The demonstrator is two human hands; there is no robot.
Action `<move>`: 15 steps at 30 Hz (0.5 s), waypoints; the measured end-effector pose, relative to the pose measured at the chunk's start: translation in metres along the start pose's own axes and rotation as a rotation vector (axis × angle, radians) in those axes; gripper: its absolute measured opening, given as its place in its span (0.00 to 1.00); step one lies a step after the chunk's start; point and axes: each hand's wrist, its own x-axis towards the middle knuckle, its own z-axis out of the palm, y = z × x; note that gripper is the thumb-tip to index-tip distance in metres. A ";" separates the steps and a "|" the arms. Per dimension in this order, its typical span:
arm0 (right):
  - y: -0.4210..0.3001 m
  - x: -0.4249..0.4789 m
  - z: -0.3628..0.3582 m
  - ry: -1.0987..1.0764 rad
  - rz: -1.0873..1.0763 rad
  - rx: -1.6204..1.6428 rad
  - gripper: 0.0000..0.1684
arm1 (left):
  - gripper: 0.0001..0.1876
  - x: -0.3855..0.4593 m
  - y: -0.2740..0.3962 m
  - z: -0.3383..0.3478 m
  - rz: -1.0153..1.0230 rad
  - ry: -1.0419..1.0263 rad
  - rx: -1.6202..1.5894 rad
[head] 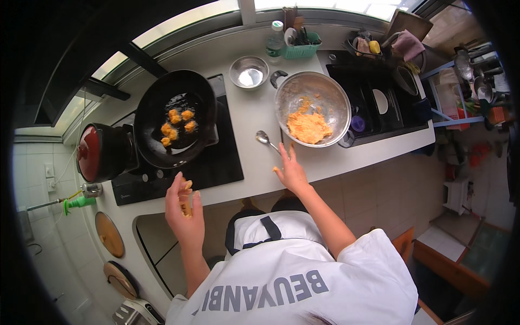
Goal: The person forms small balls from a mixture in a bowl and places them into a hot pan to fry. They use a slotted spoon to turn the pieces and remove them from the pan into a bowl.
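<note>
My left hand (186, 215) hovers by the front edge of the black cooktop, thumb and fingers apart, with orange mixture clinging to its palm and fingers. Behind it, a black wok (146, 138) holds several orange lumps (174, 118) in shiny oil. My right hand (293, 172) is spread over the counter, bits of mixture on its fingertips. Its fingers are at the handle end of a metal spoon (263, 137); whether they touch cannot be told. Just beyond stands a steel two-handled bowl (339, 95) with a mass of orange mixture (309, 128) inside.
A red-lidded dark pot (90, 152) stands left of the wok on the cooktop (219, 170). At the back are a small steel bowl (249, 73), a plastic bottle (275, 44) and a green utensil basket (301, 50). To the right is a black sink (367, 130).
</note>
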 end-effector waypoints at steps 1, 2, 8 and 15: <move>0.003 0.001 -0.007 -0.010 -0.006 -0.001 0.49 | 0.25 -0.001 0.011 0.015 -0.018 -0.027 -0.011; 0.015 0.003 -0.004 0.032 -0.077 -0.078 0.51 | 0.25 0.000 0.023 0.028 -0.005 -0.049 0.010; 0.053 -0.019 -0.049 0.109 -0.230 0.014 0.35 | 0.26 -0.006 0.065 0.084 0.002 -0.104 0.085; 0.152 -0.050 -0.106 0.346 0.476 1.348 0.07 | 0.26 -0.018 0.074 0.104 -0.090 -0.107 0.065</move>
